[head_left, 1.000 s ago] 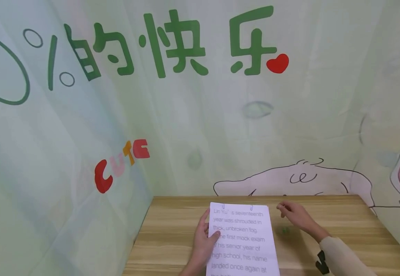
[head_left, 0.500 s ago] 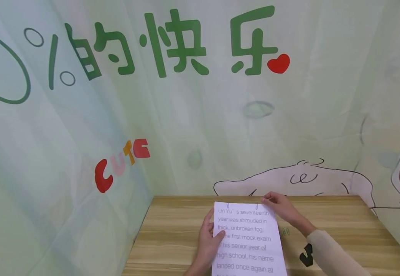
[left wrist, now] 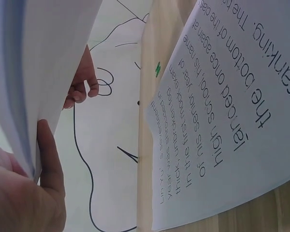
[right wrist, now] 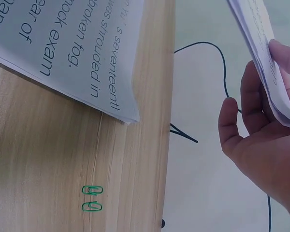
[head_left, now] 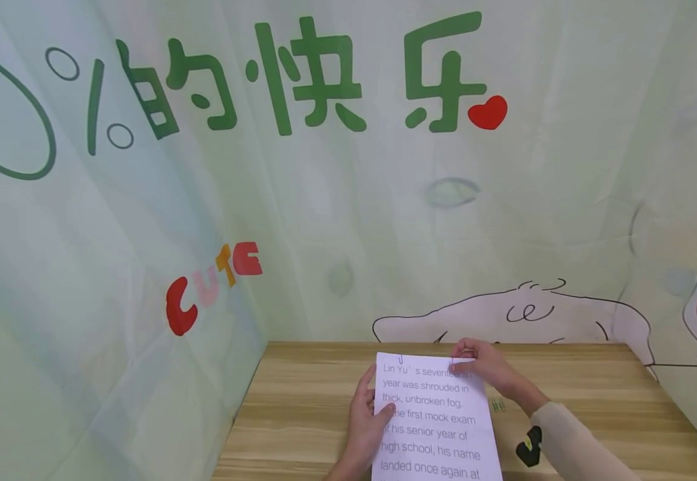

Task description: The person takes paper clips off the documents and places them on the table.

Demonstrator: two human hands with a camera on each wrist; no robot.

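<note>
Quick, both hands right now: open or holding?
Left hand: closed, gripping the white rectangular sheaf of printed paper by its left side.
Right hand: closed, pinching the sheaf's top edge near the right corner.

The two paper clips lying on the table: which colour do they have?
Both clips are green; the right wrist view shows this best.

The paper stack point(head_left: 432, 434) is white, patterned with rows of dark print. Right of it are green paper clips point(right wrist: 92, 206), a black object point(head_left: 528, 449) with a yellow-green spot and a beige sleeve point(head_left: 577, 441). Below it, the table point(head_left: 300, 401) has light-brown streaked grain. Beyond it, a pale green curtain point(head_left: 324, 200) carries green characters point(head_left: 272, 80), a red heart point(head_left: 488, 112) and red, pink and orange letters point(head_left: 175, 307).
</note>
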